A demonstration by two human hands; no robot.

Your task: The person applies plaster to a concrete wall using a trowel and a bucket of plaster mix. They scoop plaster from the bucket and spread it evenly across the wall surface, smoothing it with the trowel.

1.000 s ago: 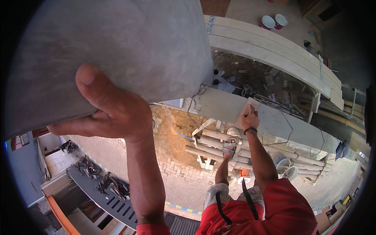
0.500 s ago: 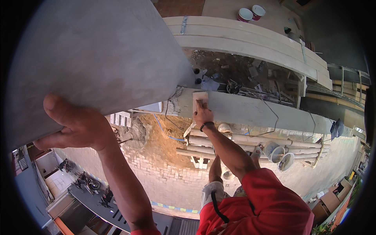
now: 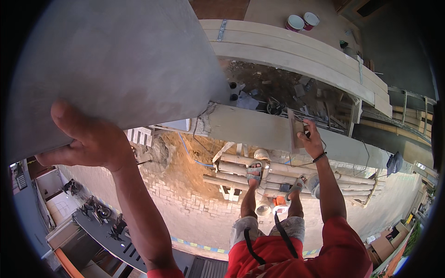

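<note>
My left hand (image 3: 95,143) grips the lower edge of a big smooth grey column (image 3: 116,65), thumb on its face and the other fingers partly hidden at the edge. On the right, my right hand (image 3: 312,140) holds a flat rectangular plasterer's float (image 3: 294,132) by its back, tilted up at the near side of a grey plastered beam (image 3: 250,123). From the column's foot the beam runs off to the right. Rough, broken plaster (image 3: 204,121) shows where the two meet.
Below, my sandalled feet stand on a bamboo scaffold (image 3: 278,169), with a bucket (image 3: 313,185) beside it. Bent wires (image 3: 367,153) stick out along the beam. Beyond lie rubble (image 3: 259,81), long pale planks (image 3: 296,51) and two paint pails (image 3: 295,22). Paving (image 3: 185,204) lies far underneath.
My right hand has moved right along the beam with the float, which lay flat on the beam before and is now tilted up. My left hand keeps its hold on the column.
</note>
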